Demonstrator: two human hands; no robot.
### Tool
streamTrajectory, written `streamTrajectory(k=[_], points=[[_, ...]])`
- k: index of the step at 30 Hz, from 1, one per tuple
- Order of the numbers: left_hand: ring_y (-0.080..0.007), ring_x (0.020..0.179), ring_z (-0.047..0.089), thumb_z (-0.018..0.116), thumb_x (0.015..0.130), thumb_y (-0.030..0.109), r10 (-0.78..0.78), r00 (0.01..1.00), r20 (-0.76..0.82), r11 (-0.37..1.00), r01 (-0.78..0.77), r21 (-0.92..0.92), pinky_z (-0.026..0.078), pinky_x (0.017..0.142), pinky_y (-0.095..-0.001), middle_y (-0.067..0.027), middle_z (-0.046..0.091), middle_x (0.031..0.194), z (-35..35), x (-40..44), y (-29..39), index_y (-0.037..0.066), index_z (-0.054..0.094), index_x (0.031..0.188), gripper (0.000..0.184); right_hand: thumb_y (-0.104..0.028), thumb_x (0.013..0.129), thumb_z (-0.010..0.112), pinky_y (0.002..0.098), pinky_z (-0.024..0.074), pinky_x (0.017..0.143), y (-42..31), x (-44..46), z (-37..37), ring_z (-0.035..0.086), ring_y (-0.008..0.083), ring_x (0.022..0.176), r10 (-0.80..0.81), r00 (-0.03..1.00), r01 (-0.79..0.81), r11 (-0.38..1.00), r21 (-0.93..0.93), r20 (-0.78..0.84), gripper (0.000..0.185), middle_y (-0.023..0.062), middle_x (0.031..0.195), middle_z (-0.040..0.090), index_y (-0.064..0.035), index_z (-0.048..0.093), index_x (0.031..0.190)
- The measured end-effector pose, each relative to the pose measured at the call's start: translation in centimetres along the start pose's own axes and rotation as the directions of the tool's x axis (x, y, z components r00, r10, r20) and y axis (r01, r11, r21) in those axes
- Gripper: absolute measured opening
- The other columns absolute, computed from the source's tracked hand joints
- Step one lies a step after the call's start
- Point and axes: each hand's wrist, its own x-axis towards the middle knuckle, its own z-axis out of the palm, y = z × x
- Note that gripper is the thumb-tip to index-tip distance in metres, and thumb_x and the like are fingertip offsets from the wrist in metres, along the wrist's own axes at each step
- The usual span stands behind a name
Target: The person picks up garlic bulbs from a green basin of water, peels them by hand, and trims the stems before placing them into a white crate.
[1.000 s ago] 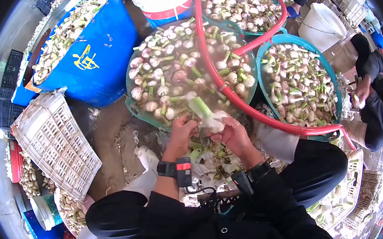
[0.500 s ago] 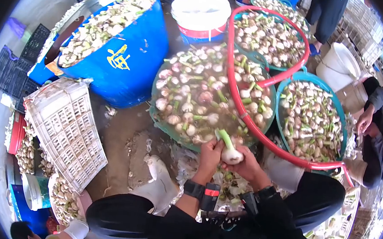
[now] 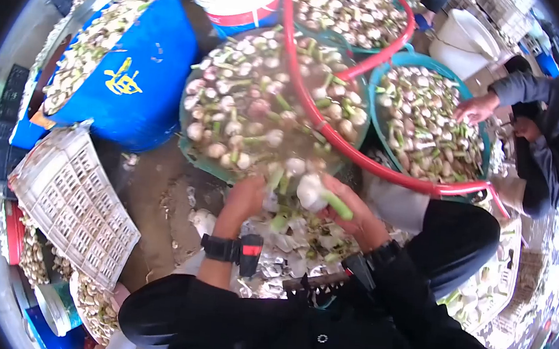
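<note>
A white garlic bulb with a short green stem is in my right hand, the stem pointing down and right across the fingers. To its left, at the near rim of the tub, is my left hand. Motion smears its fingers, and pale and green bits show beside them, so whether it grips any is unclear. In front of both hands stands a large round tub of murky water with many garlic bulbs in it. Pale garlic peelings lie beneath my hands.
A red hose loops over the tubs. Beside it is a teal tub of garlic. A blue vat and tilted white crate stand left. At right, a co-worker's hand reaches over the teal tub.
My hands have moved apart. The bulb stays in the right hand, its stem now turned to the right. The view has shifted, and the co-worker's hand has reached over the teal tub.
</note>
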Motion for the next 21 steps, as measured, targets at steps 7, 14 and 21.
streamTrajectory(k=[7,14,21], points=[[-0.028,0.062,0.057,0.065,0.067,0.018,0.15,0.984,0.099,0.987,-0.144,-0.069,0.043,0.056,-0.0335,-0.0139,0.06,0.071,0.3,0.4,8.3,0.006,0.063,0.085,0.021,-0.05,0.083,0.043,0.0308,0.0461,0.057,0.8,0.9,-0.3,0.055,0.0132,0.073,-0.111,0.968,0.074,0.983,-0.168,-0.223,0.05,0.0057,0.093,0.056,-0.0067,0.048,0.107],[-0.0302,0.062,0.056,0.06,0.068,0.012,0.36,0.927,0.105,0.906,-0.374,0.199,0.042,0.055,-0.0378,-0.0132,0.057,0.067,2.1,0.7,7.1,0.004,0.06,0.073,0.009,-0.03,0.083,0.047,0.0309,0.0469,0.06,1.5,1.3,-1.7,0.055,0.0165,0.079,-0.164,0.977,0.15,0.983,-0.104,-0.138,0.036,0.0067,0.094,0.053,-0.0061,0.041,0.108],[-0.032,0.058,0.053,0.053,0.066,0.008,0.469,0.867,0.168,0.784,-0.496,0.375,0.041,0.053,-0.0406,-0.0127,0.05,0.064,2.3,-0.1,7.0,0.005,0.051,0.061,0.006,-0.023,0.08,0.05,0.0306,0.0469,0.062,1.3,1.2,-2.3,0.055,0.0163,0.082,-0.093,0.986,0.06,0.972,-0.228,-0.138,0.035,0.0062,0.097,0.054,-0.0062,0.043,0.11]])
